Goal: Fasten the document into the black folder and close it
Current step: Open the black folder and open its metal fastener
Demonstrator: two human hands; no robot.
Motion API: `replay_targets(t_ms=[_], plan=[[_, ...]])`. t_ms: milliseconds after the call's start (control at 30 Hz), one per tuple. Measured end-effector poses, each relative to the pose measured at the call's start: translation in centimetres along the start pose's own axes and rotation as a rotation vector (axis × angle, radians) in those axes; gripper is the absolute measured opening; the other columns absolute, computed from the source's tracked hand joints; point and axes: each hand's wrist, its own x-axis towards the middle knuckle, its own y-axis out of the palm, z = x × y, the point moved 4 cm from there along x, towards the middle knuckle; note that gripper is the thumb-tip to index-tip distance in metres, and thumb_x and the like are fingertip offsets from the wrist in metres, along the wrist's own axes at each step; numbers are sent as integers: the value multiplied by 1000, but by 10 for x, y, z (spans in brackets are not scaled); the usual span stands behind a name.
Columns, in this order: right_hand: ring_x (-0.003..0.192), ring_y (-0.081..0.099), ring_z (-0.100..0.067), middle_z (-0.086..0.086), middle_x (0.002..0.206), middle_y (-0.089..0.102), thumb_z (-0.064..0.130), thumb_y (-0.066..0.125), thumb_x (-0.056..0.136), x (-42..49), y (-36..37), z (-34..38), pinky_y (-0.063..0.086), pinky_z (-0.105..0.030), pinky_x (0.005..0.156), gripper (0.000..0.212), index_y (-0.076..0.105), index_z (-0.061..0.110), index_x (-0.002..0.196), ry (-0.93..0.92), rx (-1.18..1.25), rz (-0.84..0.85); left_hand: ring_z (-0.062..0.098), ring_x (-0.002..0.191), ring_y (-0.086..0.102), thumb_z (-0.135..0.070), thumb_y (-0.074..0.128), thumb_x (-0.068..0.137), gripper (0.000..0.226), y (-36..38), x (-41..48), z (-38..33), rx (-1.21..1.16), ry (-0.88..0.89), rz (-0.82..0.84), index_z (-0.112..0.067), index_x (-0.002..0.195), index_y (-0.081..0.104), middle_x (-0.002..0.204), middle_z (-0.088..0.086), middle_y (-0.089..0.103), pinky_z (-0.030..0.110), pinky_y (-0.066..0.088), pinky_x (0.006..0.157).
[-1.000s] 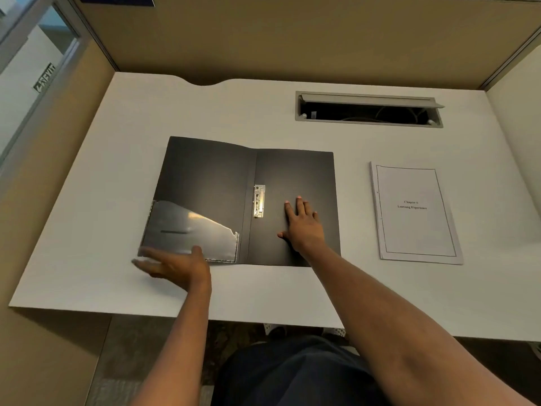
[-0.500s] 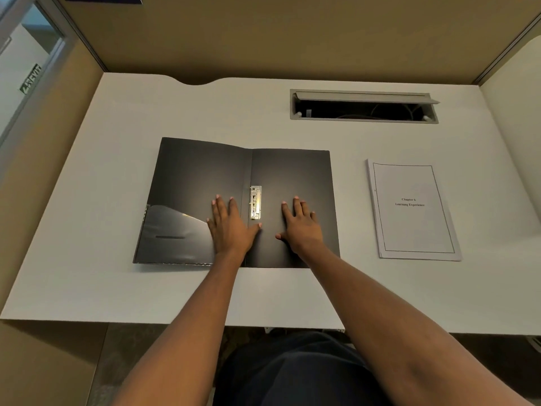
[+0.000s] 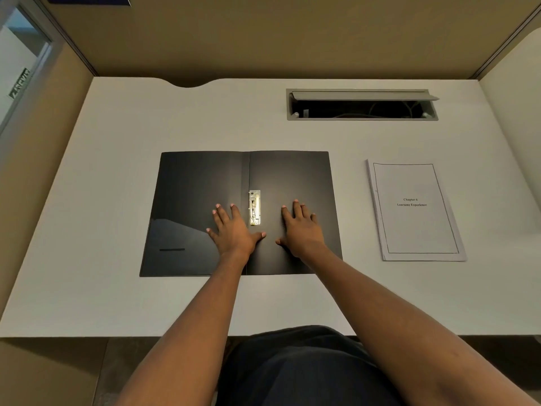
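The black folder [image 3: 193,186] lies open and flat in the middle of the white desk [image 3: 117,303]. A metal clip [image 3: 254,207] runs along its spine on the right panel. My left hand [image 3: 232,230] rests flat on the left panel, fingers spread, just left of the clip. My right hand [image 3: 301,228] lies flat on the right panel, just right of the clip. Neither hand holds anything. The document [image 3: 414,209], a white stapled stack with a bordered title page, lies on the desk to the right of the folder, apart from it.
A grey cable tray opening [image 3: 361,105] with its lid raised is set into the desk at the back right. Beige partition walls [image 3: 263,39] close in the desk at the back and on both sides. A clear pocket [image 3: 175,247] covers the folder's lower left panel.
My left hand moved from the folder's near left corner up onto the left panel beside the clip. The left cover now lies flat. My right hand stayed in place.
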Motion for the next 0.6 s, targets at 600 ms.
replay_targets(t_ms=[600], plan=[[133,43,-27,-12,140,46,69,59,86,33,-29,50,44,-38,107,83,45,8,141,101,130,-167,42,160,-3,-46,60,96,91,2,9,-6,15,-10,13,-10,164,12,172,23,1,71,15,120]])
